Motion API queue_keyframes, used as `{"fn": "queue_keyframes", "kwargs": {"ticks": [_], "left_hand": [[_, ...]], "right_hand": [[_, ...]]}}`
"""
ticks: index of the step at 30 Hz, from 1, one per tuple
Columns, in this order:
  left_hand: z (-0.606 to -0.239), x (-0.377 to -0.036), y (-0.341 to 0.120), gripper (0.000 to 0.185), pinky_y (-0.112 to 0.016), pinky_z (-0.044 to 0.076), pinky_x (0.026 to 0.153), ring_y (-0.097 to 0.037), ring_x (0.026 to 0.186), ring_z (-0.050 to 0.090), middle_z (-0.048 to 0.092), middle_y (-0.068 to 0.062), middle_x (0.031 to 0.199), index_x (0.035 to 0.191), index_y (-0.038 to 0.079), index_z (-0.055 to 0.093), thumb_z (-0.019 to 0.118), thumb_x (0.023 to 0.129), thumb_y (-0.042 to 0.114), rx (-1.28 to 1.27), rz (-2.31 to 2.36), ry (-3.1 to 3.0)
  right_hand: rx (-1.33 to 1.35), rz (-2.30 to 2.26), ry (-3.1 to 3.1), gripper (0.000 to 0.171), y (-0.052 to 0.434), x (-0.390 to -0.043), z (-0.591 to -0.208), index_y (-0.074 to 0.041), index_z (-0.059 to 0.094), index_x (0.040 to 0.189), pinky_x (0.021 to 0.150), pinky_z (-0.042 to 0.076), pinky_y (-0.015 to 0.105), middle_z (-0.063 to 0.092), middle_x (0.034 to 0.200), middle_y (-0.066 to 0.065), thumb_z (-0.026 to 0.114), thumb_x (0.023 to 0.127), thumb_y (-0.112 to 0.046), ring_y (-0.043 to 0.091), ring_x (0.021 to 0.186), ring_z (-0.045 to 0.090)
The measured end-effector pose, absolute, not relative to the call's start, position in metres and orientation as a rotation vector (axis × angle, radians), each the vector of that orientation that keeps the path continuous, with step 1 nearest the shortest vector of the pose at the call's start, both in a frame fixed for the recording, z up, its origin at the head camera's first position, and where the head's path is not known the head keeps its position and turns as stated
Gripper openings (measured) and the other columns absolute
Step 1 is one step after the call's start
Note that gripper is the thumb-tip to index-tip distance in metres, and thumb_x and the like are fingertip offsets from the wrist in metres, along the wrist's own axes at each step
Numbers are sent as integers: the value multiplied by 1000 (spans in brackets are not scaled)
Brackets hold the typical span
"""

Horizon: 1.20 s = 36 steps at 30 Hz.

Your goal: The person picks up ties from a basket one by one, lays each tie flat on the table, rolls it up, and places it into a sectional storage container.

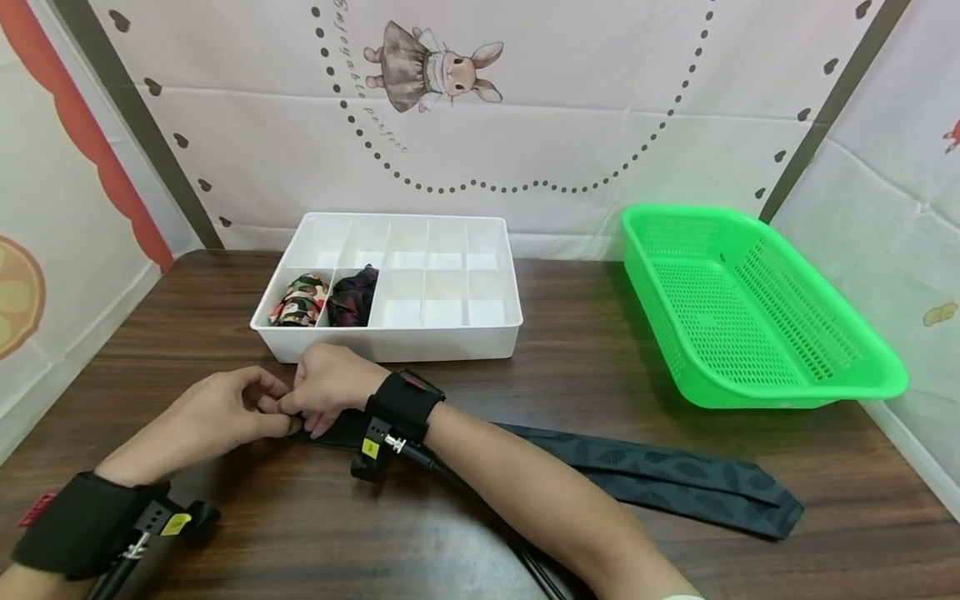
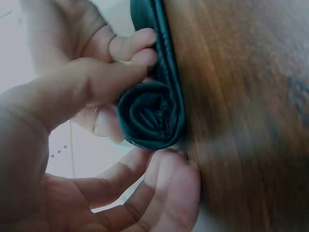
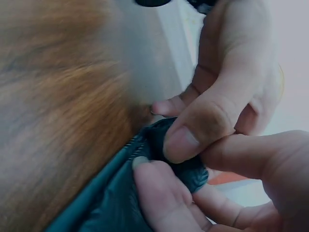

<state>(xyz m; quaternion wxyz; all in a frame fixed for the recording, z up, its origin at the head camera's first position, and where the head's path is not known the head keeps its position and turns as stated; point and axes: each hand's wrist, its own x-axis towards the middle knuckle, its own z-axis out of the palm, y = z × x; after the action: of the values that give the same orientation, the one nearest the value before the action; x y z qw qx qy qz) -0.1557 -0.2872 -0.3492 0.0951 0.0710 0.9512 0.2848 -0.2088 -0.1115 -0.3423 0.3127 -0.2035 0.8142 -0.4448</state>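
Note:
A dark green necktie [image 1: 675, 471] with a leaf pattern lies lengthwise across the table, its wide pointed end at the right. Its other end is wound into a tight roll [image 2: 150, 116], seen end-on in the left wrist view. My left hand [image 1: 217, 412] holds this roll between thumb and fingers, close to the tabletop. From the far side my right hand [image 1: 333, 379] pinches the necktie right at the roll, its fingers against those of the left. The right forearm passes over the middle of the necktie and hides part of it.
Behind the hands stands a white divided box [image 1: 420, 343]; two front left compartments hold a patterned cloth roll [image 1: 300, 302] and a dark purple cloth bundle [image 1: 352, 297]. A green plastic basket [image 1: 757, 333] sits at the right back. Printed cloth walls [image 1: 570, 100] enclose the table.

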Motion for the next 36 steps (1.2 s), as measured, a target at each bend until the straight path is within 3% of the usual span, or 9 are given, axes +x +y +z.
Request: {"fn": "queue_keyframes", "kwargs": {"ticks": [3,6,9,12,18,25,31,36], "left_hand": [[-349,-156,-288,43,-33,52,63,-18,76,65,70,-2,92,118,-2,69,82,90,27,180,881,2790],[-350,-156,-286,39,-33,51,61,-19,74,64,69,-2,89,114,-1,69,83,88,25,166,887,2801],[-353,-155,-282,32,-34,46,60,-20,72,58,63,-2,84,104,1,67,84,84,18,185,856,2872],[-356,-154,-277,32,-37,40,61,-21,71,50,57,-3,80,95,3,60,86,79,12,214,800,2967],[-357,-152,-270,37,-38,40,61,-21,70,50,55,-2,78,92,5,59,91,77,15,260,759,3012],[-350,-153,-280,47,-33,45,66,-18,80,58,68,1,90,117,3,69,88,85,33,267,817,2878],[-354,-154,-277,40,-33,40,62,-19,74,53,60,-1,84,112,1,65,86,84,21,227,839,2890],[-355,-156,-272,49,-37,42,67,-23,80,54,61,-7,90,118,-5,62,86,79,14,248,803,2938]], "right_hand": [[-525,-1193,2113,32,-111,-213,-344,3,64,71,54,59,31,69,63,15,70,102,-4,23,54,70],[-753,-960,2342,37,-113,-214,-346,-7,61,68,55,56,24,62,58,2,70,103,-16,14,53,65],[-1041,-652,2645,39,-115,-205,-340,-16,57,66,53,46,19,50,58,-7,72,100,-25,5,55,56],[-1156,-546,2810,38,-115,-194,-333,-20,53,66,52,37,19,43,59,-10,73,97,-25,3,57,48],[-1102,-625,2782,37,-115,-197,-337,-18,54,65,50,37,19,42,57,-10,77,92,-25,3,53,47],[-1078,-646,2742,44,-117,-208,-349,-19,55,59,51,38,20,40,53,-12,81,92,-31,2,51,45],[-975,-663,2759,53,-111,-199,-337,-19,54,57,49,32,18,38,51,-12,79,97,-43,0,49,41],[-975,-709,2734,58,-109,-201,-337,-17,50,54,47,28,19,33,49,-11,77,99,-42,1,44,37]]}}
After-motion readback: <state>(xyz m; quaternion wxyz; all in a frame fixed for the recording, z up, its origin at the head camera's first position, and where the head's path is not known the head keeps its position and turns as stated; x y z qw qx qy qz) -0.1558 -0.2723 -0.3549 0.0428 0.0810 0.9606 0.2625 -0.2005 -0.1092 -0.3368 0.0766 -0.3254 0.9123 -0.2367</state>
